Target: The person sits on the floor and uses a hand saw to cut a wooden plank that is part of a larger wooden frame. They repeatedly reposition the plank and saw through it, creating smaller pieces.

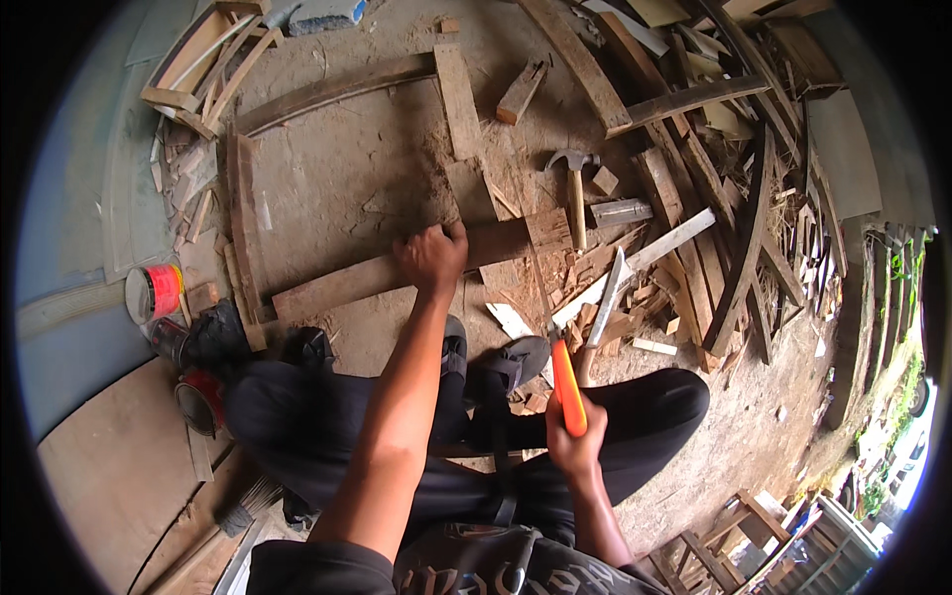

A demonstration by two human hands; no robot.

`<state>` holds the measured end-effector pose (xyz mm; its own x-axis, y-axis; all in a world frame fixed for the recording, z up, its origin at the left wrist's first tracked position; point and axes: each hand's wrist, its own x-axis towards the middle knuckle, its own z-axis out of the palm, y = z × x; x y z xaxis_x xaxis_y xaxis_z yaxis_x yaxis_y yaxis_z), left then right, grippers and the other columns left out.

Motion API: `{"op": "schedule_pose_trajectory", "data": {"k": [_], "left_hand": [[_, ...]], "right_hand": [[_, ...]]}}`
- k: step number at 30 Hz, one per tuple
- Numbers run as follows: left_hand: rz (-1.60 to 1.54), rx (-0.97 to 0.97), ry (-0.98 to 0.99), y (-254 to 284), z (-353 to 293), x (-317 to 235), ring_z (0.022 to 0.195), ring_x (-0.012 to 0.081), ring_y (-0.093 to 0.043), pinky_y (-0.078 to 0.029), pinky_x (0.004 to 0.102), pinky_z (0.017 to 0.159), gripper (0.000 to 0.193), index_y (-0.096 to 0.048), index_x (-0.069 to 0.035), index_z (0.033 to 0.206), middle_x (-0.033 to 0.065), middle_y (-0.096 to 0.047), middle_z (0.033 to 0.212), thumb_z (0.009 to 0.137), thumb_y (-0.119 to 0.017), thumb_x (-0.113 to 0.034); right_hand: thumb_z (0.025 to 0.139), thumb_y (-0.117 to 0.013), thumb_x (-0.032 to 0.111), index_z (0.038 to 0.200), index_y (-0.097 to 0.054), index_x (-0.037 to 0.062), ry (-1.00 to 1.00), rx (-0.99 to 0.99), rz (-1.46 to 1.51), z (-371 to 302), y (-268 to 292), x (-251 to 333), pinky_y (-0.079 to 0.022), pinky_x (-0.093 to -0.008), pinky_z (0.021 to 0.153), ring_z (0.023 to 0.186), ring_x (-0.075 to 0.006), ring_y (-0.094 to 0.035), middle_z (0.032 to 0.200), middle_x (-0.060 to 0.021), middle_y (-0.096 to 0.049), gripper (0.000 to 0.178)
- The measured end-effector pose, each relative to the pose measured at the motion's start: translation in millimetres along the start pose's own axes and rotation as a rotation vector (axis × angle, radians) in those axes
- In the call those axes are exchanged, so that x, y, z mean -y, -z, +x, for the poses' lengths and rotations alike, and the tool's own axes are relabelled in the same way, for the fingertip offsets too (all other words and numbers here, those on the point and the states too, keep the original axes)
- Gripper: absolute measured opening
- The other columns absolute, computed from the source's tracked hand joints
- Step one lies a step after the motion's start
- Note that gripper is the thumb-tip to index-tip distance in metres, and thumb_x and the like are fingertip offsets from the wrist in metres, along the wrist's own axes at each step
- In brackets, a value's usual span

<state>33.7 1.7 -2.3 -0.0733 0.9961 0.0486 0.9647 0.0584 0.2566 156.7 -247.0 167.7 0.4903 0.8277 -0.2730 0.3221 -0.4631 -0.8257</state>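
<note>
My left hand [432, 256] is closed over the middle of a long wooden board [342, 286], which runs from lower left to upper right in front of me. With my right hand [577, 438] I grip the orange handle of a handsaw [566, 385]. Its thin blade points away from me and meets the board near its right end; how deep it sits there I cannot tell. Under that stretch of board, shorter wood pieces [470, 190] lie on the ground. A large knife [607, 305] with a pale handle lies just right of the saw. Beyond the board's right end rests a claw hammer [575, 193].
Timber and offcuts are heaped on the right [694, 188]. A wooden block [523, 91] and old planks [337, 91] lie on the dirt floor ahead. Cans [154, 294] and a black plastic bag [218, 337] stand at left. My sandalled foot [518, 362] is close below the board.
</note>
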Motion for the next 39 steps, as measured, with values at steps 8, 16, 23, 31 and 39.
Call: {"op": "schedule_pose_trajectory", "data": {"k": [8,16,23,31,39], "left_hand": [[-0.041,0.236,0.072,13.2,1.6,-9.5,0.084,0.0404,-0.070,-0.041,0.0541,0.103,0.045,-0.077,-0.005,0.082,0.0227,-0.073,0.085,0.089,-0.049,-0.040],[-0.002,0.165,0.029,16.5,7.5,-11.3,0.081,0.0388,-0.071,-0.043,0.0537,0.100,0.045,-0.077,-0.005,0.080,0.0225,-0.073,0.083,0.088,-0.050,-0.039],[-0.023,0.166,0.031,12.0,10.7,-3.6,0.083,0.0384,-0.071,-0.040,0.0546,0.106,0.045,-0.077,-0.006,0.084,0.0226,-0.073,0.084,0.090,-0.048,-0.040],[0.076,0.038,-0.028,-11.0,-2.0,3.4,0.076,0.0357,-0.070,-0.044,0.0518,0.095,0.045,-0.075,-0.006,0.073,0.0196,-0.072,0.076,0.089,-0.054,-0.042],[0.025,-0.059,-0.041,2.1,0.6,-5.4,0.072,0.0351,-0.068,-0.046,0.0505,0.091,0.043,-0.075,-0.008,0.072,0.0186,-0.070,0.072,0.088,-0.053,-0.041]], "right_hand": [[0.086,-0.067,0.013,0.084,-0.063,-0.0033,-0.065,0.025,-0.032,105.8,-40.3,11.2,-0.048,-0.0374,0.056,0.053,-0.0262,-0.062,0.066,-0.0203,-0.061,0.017],[0.084,-0.064,0.002,0.076,-0.063,-0.0005,0.042,0.011,-0.014,18.8,0.3,-11.0,-0.047,-0.0322,0.053,0.050,-0.0189,-0.059,0.059,-0.0126,-0.057,0.008],[0.087,-0.062,0.003,0.086,-0.066,-0.0024,0.154,-0.017,-0.009,16.8,-9.0,-7.6,-0.045,-0.0310,0.054,0.053,-0.0151,-0.056,0.060,-0.0121,-0.056,0.007],[0.086,-0.064,0.010,0.083,-0.062,-0.0037,-0.088,0.052,-0.001,116.3,-44.5,18.9,-0.048,-0.0365,0.054,0.055,-0.0174,-0.060,0.061,-0.0178,-0.060,0.014],[0.086,-0.065,0.003,0.086,-0.068,-0.0027,-0.079,0.061,0.007,-13.3,29.6,16.3,-0.050,-0.0310,0.059,0.056,-0.0147,-0.061,0.063,-0.0112,-0.062,0.007]]}}
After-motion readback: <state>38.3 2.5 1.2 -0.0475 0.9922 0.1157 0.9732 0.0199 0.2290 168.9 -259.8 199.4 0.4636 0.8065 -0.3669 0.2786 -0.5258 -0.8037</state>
